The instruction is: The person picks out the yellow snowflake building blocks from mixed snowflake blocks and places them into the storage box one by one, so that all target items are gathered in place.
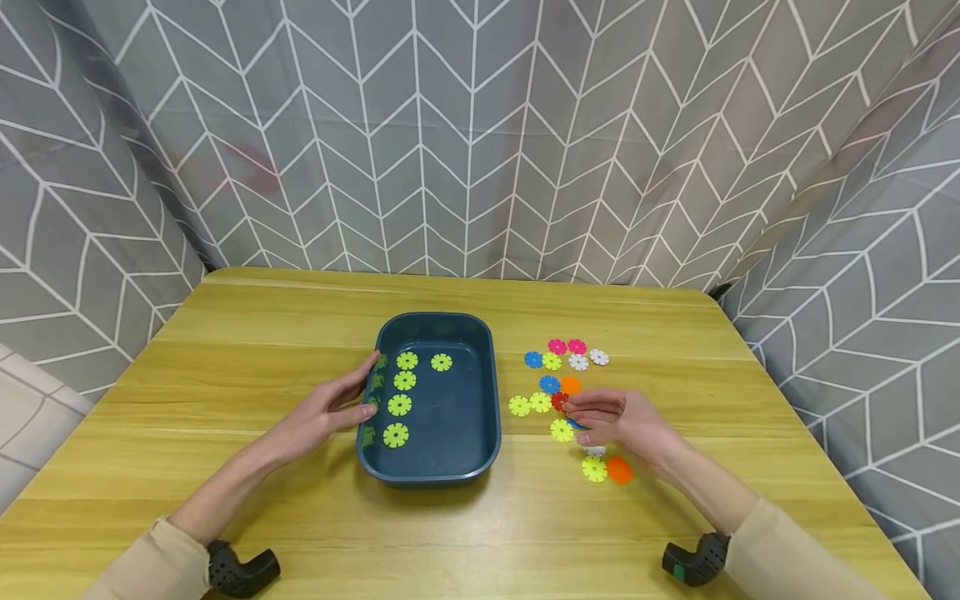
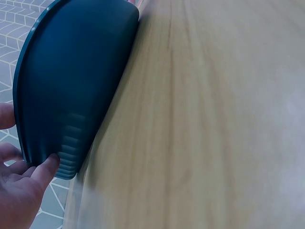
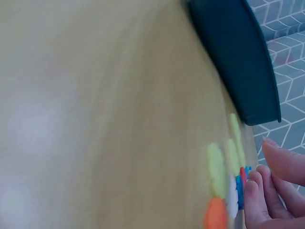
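A dark blue plastic tray (image 1: 453, 425) stands on the table with several yellow-green notched discs (image 1: 400, 405) inside, mostly in a row along its left side. My left hand (image 1: 324, 414) grips the tray's left wall; in the left wrist view its fingers and thumb (image 2: 46, 169) lie on either side of the edge. Just above the loose discs to the tray's right is my right hand (image 1: 628, 423), its fingertips close to a red disc (image 1: 559, 402) and partly covering a blue one (image 1: 576, 423). Thumb and fingers stand apart in the right wrist view, and no held disc shows between them.
More notched discs lie flat to the tray's right: pink (image 1: 557, 347), white (image 1: 598, 357), blue (image 1: 533, 359), yellow-green (image 1: 519, 406) and orange (image 1: 619, 470). A wooden table (image 1: 300, 517) carries everything. Patterned grey curtains (image 1: 472, 150) hang behind and at both sides.
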Tool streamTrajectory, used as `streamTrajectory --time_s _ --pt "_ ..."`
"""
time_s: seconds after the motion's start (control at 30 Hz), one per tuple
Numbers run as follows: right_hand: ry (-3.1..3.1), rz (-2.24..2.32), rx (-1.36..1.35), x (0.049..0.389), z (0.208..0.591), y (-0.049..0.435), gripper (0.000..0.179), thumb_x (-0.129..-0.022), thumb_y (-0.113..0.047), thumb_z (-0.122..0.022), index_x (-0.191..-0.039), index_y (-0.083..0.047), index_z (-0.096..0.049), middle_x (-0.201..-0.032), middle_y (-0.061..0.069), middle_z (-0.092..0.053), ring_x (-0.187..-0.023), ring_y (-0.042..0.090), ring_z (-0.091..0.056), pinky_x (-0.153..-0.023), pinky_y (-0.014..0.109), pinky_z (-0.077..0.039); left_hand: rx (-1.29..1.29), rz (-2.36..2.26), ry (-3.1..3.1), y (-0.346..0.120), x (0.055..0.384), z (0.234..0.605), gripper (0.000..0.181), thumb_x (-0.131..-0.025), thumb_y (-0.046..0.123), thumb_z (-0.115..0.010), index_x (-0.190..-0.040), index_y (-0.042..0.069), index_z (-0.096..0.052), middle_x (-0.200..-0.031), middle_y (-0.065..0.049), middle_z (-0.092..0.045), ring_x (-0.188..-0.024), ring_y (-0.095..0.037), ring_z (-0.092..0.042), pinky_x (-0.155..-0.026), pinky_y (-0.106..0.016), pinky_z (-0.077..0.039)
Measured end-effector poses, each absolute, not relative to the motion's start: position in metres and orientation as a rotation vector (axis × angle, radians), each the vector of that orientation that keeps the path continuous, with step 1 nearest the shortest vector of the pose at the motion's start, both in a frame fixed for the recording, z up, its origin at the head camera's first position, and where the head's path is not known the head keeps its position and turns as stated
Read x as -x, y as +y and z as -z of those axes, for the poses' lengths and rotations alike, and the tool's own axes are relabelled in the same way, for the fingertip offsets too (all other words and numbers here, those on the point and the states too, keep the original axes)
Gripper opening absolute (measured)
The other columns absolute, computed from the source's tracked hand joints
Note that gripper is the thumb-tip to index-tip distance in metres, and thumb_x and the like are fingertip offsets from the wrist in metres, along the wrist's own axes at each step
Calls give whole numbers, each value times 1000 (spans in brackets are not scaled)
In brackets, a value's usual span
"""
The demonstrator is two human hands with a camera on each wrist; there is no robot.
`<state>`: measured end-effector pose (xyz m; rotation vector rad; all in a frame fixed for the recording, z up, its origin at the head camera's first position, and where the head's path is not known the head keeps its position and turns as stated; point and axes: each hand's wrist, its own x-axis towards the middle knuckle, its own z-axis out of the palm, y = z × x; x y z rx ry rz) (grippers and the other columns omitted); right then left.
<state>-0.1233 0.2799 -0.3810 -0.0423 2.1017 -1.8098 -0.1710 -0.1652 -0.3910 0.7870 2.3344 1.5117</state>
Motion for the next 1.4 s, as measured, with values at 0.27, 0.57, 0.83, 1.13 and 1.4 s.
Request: streamTrajectory --time_s 0.27,0.57,0.83,1.13,1.4 --pt "2243 1666 238 111 392 286 59 -79 4 -79 -133 9 -56 -138 27 -57 -128 31 -58 -99 26 -54 -795 -1513 2330 -165 171 390 71 -102 15 -54 -159 2 -15 -166 -20 -9 -149 -48 -18 -117 -56 -22" --pt "2442 1646 306 119 404 288 46 -80 6 -77 -123 4 -65 -133 23 -60 -121 27 -62 -99 20 -52 -785 -1510 2342 -166 170 390 71 -102 15 -55 -159 3 -16 -166 -20 -10 -148 -48 -19 -117 -56 -23" --pt "2594 1708 98 125 402 292 36 -86 3 -74 -121 8 -65 -130 25 -63 -114 24 -66 -95 19 -54 -778 -1511 2343 -166 169 390 71 -102 16 -55 -159 3 -16 -166 -20 -10 -148 -48 -19 -117 -57 -22" --pt "2618 1577 180 115 400 300 43 -78 -1 -82 -119 0 -68 -123 16 -68 -118 28 -62 -96 17 -51 -773 -1511 2339 -165 170 390 71 -102 16 -55 -159 3 -16 -166 -20 -10 -149 -47 -18 -117 -57 -22" --pt "2712 1464 233 116 402 297 33 -84 -10 -80 -115 -4 -72 -114 12 -71 -103 26 -64 -83 20 -54 -776 -1505 2340 -164 169 388 71 -102 17 -55 -160 4 -16 -166 -20 -10 -148 -48 -19 -117 -57 -22"
